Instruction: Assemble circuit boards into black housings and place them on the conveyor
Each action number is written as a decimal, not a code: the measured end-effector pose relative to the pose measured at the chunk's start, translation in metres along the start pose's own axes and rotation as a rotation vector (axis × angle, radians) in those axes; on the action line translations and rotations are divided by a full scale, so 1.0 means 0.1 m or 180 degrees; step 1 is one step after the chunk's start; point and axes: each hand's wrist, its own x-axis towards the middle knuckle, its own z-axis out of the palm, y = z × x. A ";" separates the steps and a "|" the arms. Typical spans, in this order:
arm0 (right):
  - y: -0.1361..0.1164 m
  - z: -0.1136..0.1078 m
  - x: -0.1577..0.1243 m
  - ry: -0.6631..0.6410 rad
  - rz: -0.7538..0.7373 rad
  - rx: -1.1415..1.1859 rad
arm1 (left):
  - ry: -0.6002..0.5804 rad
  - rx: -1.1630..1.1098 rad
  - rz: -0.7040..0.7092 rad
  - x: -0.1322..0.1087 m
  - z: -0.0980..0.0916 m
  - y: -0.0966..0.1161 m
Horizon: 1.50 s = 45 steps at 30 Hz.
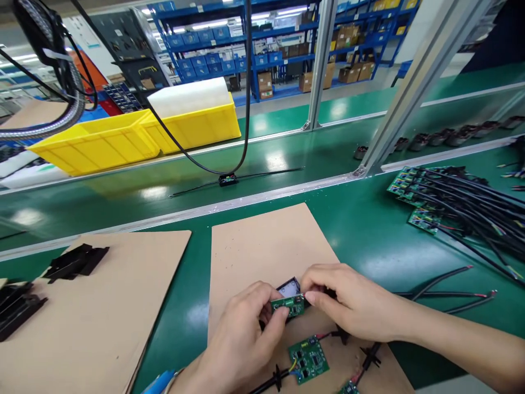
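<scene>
A small green circuit board (289,305) is sitting in the left hand (246,325), over the near half of a middle cardboard sheet (262,246). The left thumb and fingers are gripping it firmly, the thumb pressing on its near face. The right hand (353,301) is reaching in from the right, its thumb and forefinger forming a narrow pinch at the board's right end; I cannot tell whether they are holding the board or a wire.

Just beyond the board, a black-edged case (289,287) is showing between the hands. On the near side, a second board (308,359) is lying on the sheet with wires attached, and a third board (348,389) is partly showing at the near edge.

To the right, black cables (447,295) are resting on the green table (369,241), and farther off a pile of boards with cables (451,191) is spreading out. To the left, black pieces (76,261) are lying on another cardboard stack (110,295). Yellow bins (102,139) are standing at the far left.
</scene>
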 end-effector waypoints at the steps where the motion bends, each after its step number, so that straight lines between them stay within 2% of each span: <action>1: -0.07 0.04 0.04 0.0114 0.0060 -0.0397 | 0.0053 0.0046 -0.0167 0.04 0.02 0.01; 3: -0.20 0.13 0.12 0.0269 -0.0132 -0.1333 | 0.0110 -0.0190 -0.0444 0.13 0.07 0.00; 5: -0.28 0.19 0.19 0.0189 -0.0677 -0.2030 | 0.0023 -0.0708 -0.0663 0.18 0.10 -0.06; 7: -0.27 0.18 0.23 -0.0020 -0.1144 -0.2241 | -0.0172 -0.1171 -0.0848 0.18 0.10 -0.11; 9: -0.19 0.11 0.25 -0.0198 -0.1347 -0.2131 | -0.0467 -0.1343 -0.1023 0.12 0.08 -0.13; 11: -0.06 0.02 0.29 -0.0356 -0.1501 -0.1909 | -0.0569 -0.1065 -0.1013 0.03 0.06 -0.11; 14: 0.09 -0.06 0.38 -0.0614 -0.1647 -0.1581 | -0.0253 -0.0036 -0.0747 -0.07 0.06 -0.09; 16: 0.15 -0.07 0.45 -0.0786 -0.1658 -0.1469 | -0.0217 0.0360 -0.0691 -0.08 0.10 -0.11; 19: 0.16 -0.09 0.53 -0.0961 -0.1559 -0.1479 | -0.0409 0.0493 -0.0638 -0.05 0.16 -0.20; 24: 0.11 -0.08 0.58 -0.0994 -0.1566 -0.1644 | -0.0350 0.0653 -0.0483 -0.03 0.14 -0.27; 29: 0.04 0.03 0.54 -0.0910 -0.1396 -0.1886 | -0.0199 0.0803 -0.0199 -0.04 0.15 -0.29; 33: 0.02 0.12 0.49 -0.0766 -0.1253 -0.1849 | -0.0274 0.0739 -0.0214 -0.05 0.15 -0.31; 36: 0.03 0.18 0.46 -0.0645 -0.1145 -0.1766 | -0.0331 0.0600 -0.0236 -0.10 0.06 -0.32; 41: 0.09 0.27 0.43 -0.0370 -0.1028 -0.1705 | -0.0543 0.0567 -0.0513 -0.17 -0.10 -0.30; 43: 0.12 0.28 0.43 -0.0298 -0.1041 -0.1634 | -0.0443 0.0752 -0.0316 -0.17 -0.08 -0.26; 45: 0.14 0.28 0.43 -0.0277 -0.1056 -0.1571 | -0.0176 0.1123 0.0029 -0.17 0.00 -0.24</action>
